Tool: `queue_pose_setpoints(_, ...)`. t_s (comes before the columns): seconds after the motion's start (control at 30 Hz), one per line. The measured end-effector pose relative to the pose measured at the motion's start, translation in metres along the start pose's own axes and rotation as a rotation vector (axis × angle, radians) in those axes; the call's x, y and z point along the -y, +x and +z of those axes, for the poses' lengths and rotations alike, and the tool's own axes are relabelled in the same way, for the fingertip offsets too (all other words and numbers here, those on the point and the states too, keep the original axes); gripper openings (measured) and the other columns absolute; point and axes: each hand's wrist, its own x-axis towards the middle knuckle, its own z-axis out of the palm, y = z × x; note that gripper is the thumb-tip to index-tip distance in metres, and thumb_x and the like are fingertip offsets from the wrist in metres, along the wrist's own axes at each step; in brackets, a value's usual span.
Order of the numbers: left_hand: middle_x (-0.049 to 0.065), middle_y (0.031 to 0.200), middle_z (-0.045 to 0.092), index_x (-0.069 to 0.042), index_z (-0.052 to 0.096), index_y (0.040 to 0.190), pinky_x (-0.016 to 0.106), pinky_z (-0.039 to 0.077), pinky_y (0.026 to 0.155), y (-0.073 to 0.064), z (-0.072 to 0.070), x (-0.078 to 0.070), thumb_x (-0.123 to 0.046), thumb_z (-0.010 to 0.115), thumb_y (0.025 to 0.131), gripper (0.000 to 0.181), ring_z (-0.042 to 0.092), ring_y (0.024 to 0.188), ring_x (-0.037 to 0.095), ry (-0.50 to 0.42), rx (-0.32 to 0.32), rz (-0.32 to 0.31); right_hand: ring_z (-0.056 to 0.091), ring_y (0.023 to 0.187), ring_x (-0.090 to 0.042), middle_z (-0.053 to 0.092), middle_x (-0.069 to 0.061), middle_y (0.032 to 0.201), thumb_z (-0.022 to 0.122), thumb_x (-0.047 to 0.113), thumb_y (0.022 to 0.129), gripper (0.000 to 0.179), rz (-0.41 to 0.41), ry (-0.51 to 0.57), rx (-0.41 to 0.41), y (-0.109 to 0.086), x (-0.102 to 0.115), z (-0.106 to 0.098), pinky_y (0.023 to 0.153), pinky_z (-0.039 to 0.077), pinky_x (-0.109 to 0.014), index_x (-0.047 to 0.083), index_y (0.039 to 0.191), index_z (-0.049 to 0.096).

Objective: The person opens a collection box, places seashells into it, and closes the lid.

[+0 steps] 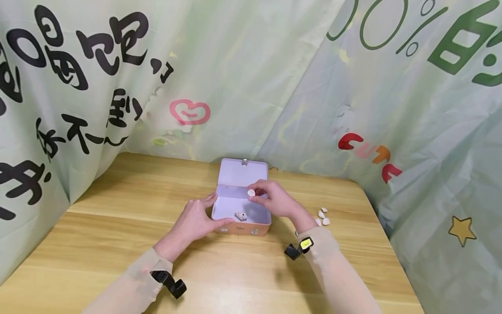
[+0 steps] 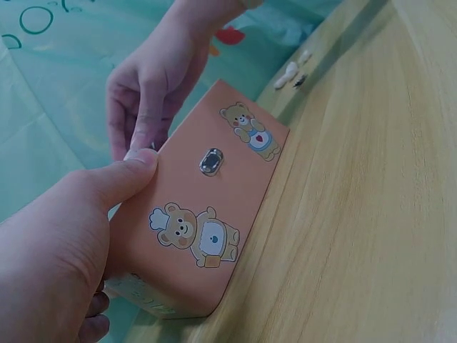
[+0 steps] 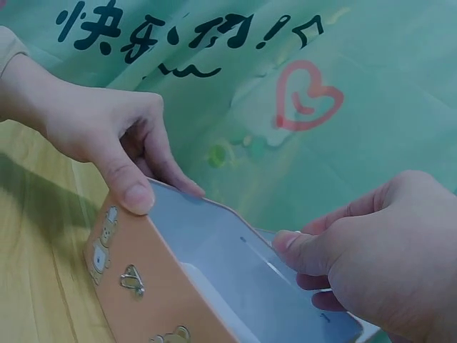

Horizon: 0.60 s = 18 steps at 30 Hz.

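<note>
An orange tin box (image 1: 235, 228) with a lavender inside stands on the table, its hinged lid (image 1: 243, 172) swung up at the back. Bear pictures and a metal catch (image 2: 211, 162) mark its front. My left hand (image 1: 196, 220) grips the box at its left front corner, thumb over the front rim and fingers along the left side. Over the box's right part, my right hand (image 1: 276, 198) pinches a small white seashell (image 1: 251, 192) between thumb and fingers. A spiral seashell (image 1: 241, 216) lies inside on the bottom.
Several small white shells (image 1: 321, 215) lie on the wooden table (image 1: 117, 209) to the right of the box, near my right forearm. A printed curtain (image 1: 243, 78) hangs behind the table and along both sides.
</note>
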Motion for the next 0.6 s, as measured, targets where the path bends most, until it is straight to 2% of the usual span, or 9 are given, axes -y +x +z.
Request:
queue_pose_setpoints(0.17,0.019,0.147,0.055,0.006,0.056,0.145,0.028,0.037,0.043,0.001,-0.001,-0.001,-0.08,0.082,0.071,0.116,0.026,0.038,0.002,-0.002,0.012,-0.002,0.065,0.092,-0.018,0.071,-0.004,0.101,0.077,0.007,0.098,0.028,0.005,0.001,0.011,0.006,0.001,0.006,0.091,0.057,-0.042,-0.006,0.123,0.074)
queue_pose_setpoints(0.4,0.018,0.147,0.056,0.005,0.057,0.144,0.03,0.038,0.046,0.001,0.0,0.0,-0.08,0.082,0.071,0.115,0.045,0.05,0.011,0.014,0.002,0.009,0.065,0.093,-0.017,0.071,-0.004,0.102,0.078,0.007,0.097,0.029,0.009,0.01,0.011,0.011,0.0,0.017,0.09,0.058,-0.041,-0.006,0.124,0.073)
queue_pose_setpoints(0.6,0.016,0.148,0.056,0.005,0.058,0.144,0.03,0.039,0.048,0.001,0.0,0.001,-0.082,0.08,0.071,0.115,0.05,0.055,0.014,0.021,-0.011,0.014,0.065,0.09,-0.015,0.071,-0.002,0.098,0.079,0.007,0.096,0.029,0.011,0.001,0.018,0.014,-0.002,0.025,0.087,0.058,-0.036,-0.005,0.122,0.074)
